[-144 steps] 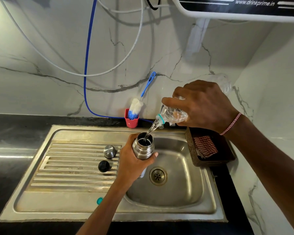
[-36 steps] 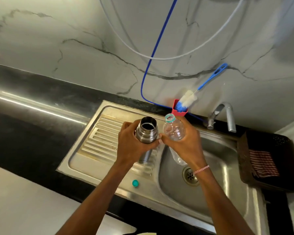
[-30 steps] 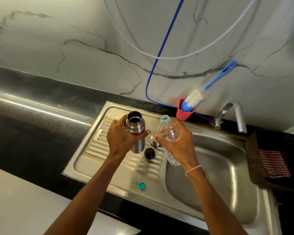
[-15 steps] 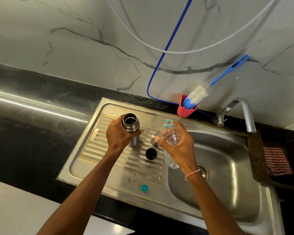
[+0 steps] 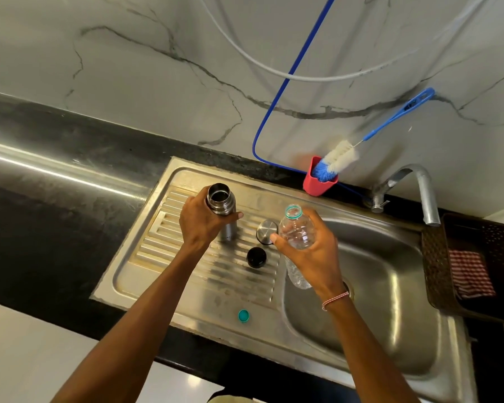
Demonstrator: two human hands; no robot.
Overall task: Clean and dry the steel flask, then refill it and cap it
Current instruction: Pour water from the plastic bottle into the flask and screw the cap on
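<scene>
Two hands loaded, both over the sink [image 5: 207, 315]. Marble wall [image 5: 128, 68] along the back, blue hose [image 5: 288, 74] and white hose [image 5: 303, 78] looping down it. Black counter [image 5: 56, 199] frames the sink: wide run to the left, thin strip along the near edge. One steel unit: ribbed drainboard [image 5: 169, 251] left, basin [image 5: 390, 286] right, raised rim all round. Dark basket [image 5: 437, 257] sits just off the basin's right edge, checked cloth [image 5: 469, 271] inside. Curved tap [image 5: 422, 190] arches over the basin's back right corner, spout end close to the basket's rim.

Grip: left hand [image 5: 200, 225] wraps the flask [image 5: 221, 203] round its upper body, thumb on the right side. Flask upright, mouth open, at the back of the drainboard; can't tell if its base touches the ribs. Fill level not readable. Other side: right hand [image 5: 312, 254] grasps a clear plastic bottle [image 5: 297, 228] round the shoulder, uncapped, neck up, bottom end hanging over the basin's left edge. Red-and-white thread band [image 5: 335, 299] on that wrist.

Long brush [image 5: 342, 155] leans on the wall, bristle end in a red cup [image 5: 314, 186] behind the sink's back rim.

Small parts: steel cap [image 5: 266, 230] on the ribs between flask and bottle, partly hidden behind the right thumb and the bottle, open ribs between it and the flask. Next, black stopper [image 5: 256, 257] just in front of it, apart from both hands. Last, teal cap [image 5: 243, 315] alone near the front rim, between the two forearms, well apart from the rest.
</scene>
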